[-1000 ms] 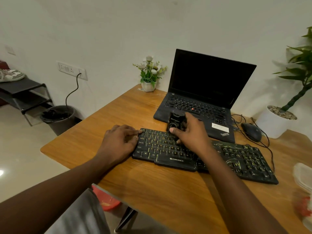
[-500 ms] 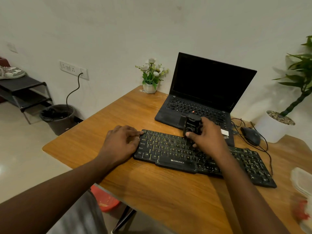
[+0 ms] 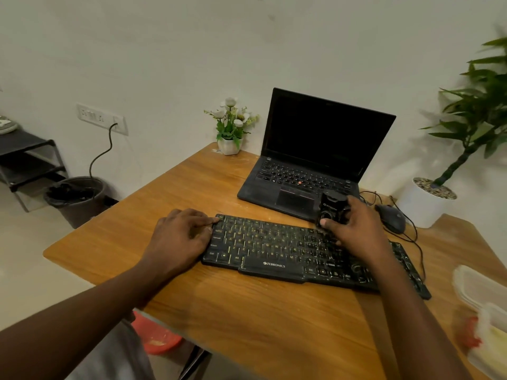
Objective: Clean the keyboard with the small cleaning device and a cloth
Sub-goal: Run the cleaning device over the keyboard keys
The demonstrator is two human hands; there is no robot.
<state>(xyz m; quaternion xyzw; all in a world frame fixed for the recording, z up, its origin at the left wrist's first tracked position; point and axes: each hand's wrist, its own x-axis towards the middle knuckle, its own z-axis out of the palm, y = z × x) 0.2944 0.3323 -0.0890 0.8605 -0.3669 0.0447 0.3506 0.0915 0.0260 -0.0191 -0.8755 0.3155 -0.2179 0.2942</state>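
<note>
A black keyboard [image 3: 274, 250] with yellow letters lies across the wooden table [image 3: 247, 311]. My left hand [image 3: 181, 237] rests on its left end, fingers on the edge keys, holding it steady. My right hand [image 3: 356, 229] grips a small black cleaning device [image 3: 330, 208] standing on the upper right part of the key field, near the laptop's front edge. No cloth can be picked out for certain.
An open black laptop [image 3: 310, 165] stands behind the keyboard. A mouse [image 3: 392, 216] and its cable lie at the right. A small flower pot [image 3: 230, 145], a large potted plant [image 3: 428, 201], plastic containers [image 3: 482, 297] at the right edge, a bin [image 3: 76, 198] on the floor.
My right hand has slid the cleaning device to the right along the top of the keyboard. My left hand stays on the left end.
</note>
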